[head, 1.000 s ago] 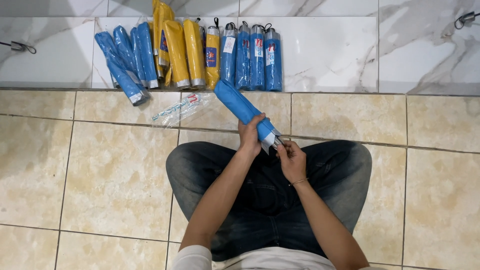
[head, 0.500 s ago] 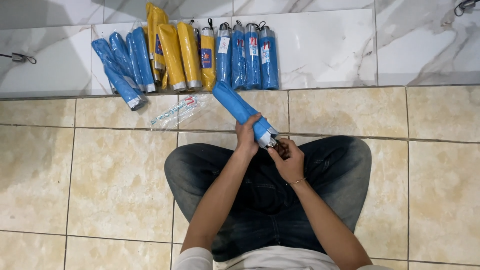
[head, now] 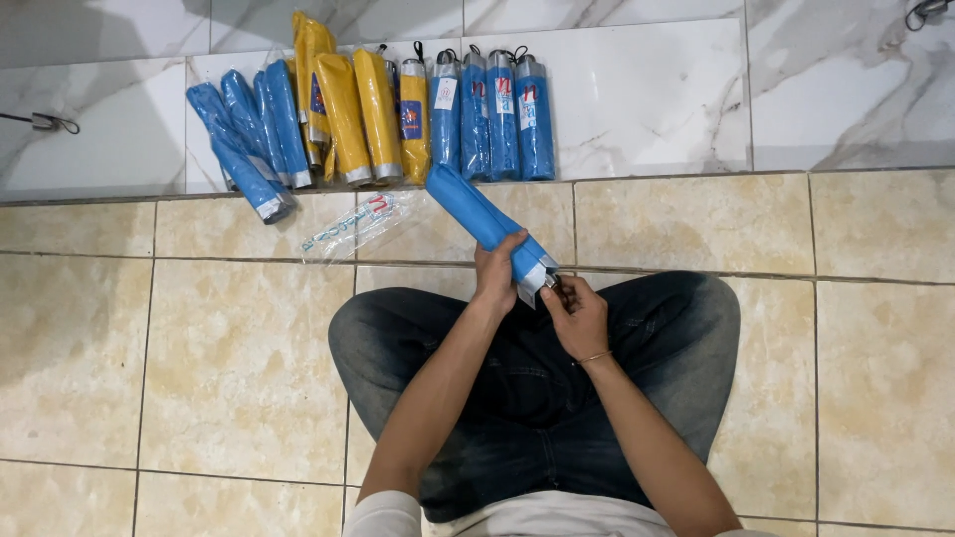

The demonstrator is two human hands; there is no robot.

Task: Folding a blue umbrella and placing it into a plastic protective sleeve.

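Item: folded blue umbrella [head: 482, 217], slanted over your lap, tip toward wall. Left hand [head: 497, 275] grip wrapped tight round lower shaft. Right hand [head: 577, 316] pinches handle end. Keep shaft steady; work strap end slowly. Stock: blue umbrellas [head: 492, 114], yellow umbrellas [head: 358, 114] against wall.

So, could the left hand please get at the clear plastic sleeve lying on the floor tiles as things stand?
Probably yes: the clear plastic sleeve lies bare on the tiles with nothing over it, but the left hand is wrapped around the blue folded umbrella and would have to let go first.
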